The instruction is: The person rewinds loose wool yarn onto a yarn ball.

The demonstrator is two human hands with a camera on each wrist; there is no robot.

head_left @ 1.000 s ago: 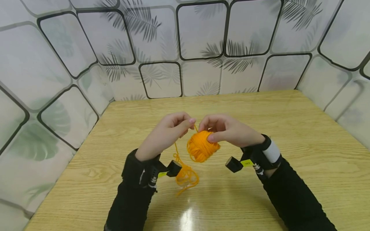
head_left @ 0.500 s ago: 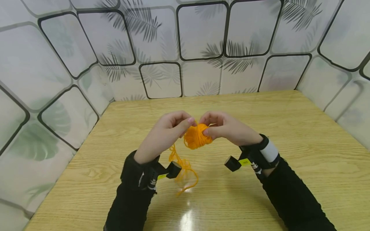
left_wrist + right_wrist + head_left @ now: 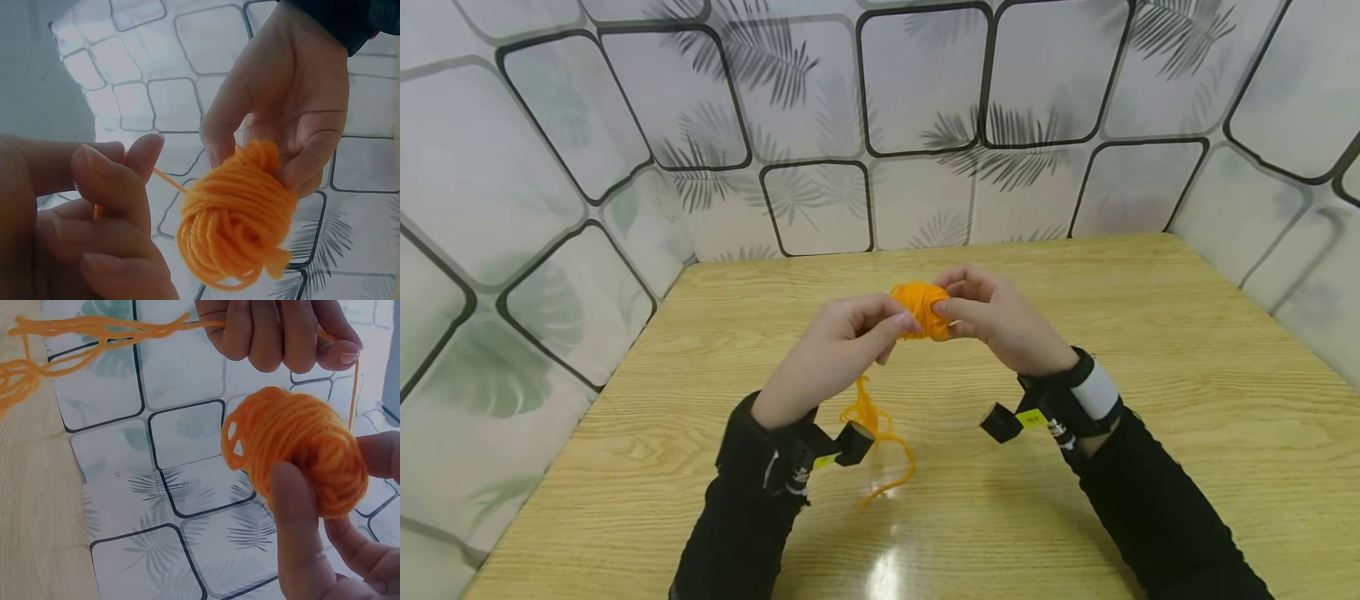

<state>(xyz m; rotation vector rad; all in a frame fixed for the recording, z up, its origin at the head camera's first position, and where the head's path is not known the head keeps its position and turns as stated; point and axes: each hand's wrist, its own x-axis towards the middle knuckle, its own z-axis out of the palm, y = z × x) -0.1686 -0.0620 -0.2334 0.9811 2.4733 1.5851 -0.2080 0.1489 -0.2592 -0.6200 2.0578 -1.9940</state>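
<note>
An orange ball of yarn (image 3: 919,302) is held up above the table by my right hand (image 3: 1011,321), its thumb and fingers gripping one end. My left hand (image 3: 842,350) pinches the yarn strand between thumb and index finger, just left of the ball. In the left wrist view a short taut strand (image 3: 169,180) runs from those fingertips to the yarn ball (image 3: 240,215). The right wrist view has the strand passing through the left hand (image 3: 275,334) and out to a loose tangle of yarn (image 3: 62,331). That tangle hangs below the left hand, its tail reaching the table.
The wooden table (image 3: 1075,308) spreads around both arms. Behind it and at the sides stands a patterned wall covering (image 3: 925,200) with black outlines and grey leaves. A black camera (image 3: 855,443) sticks out from the left wrist, another camera (image 3: 1002,423) from the right.
The right hand has lifted the ball up and away from the body, turning it. The left hand has stayed nearly in place with the strand. The loose tangle has shifted slightly and hangs narrower.
</note>
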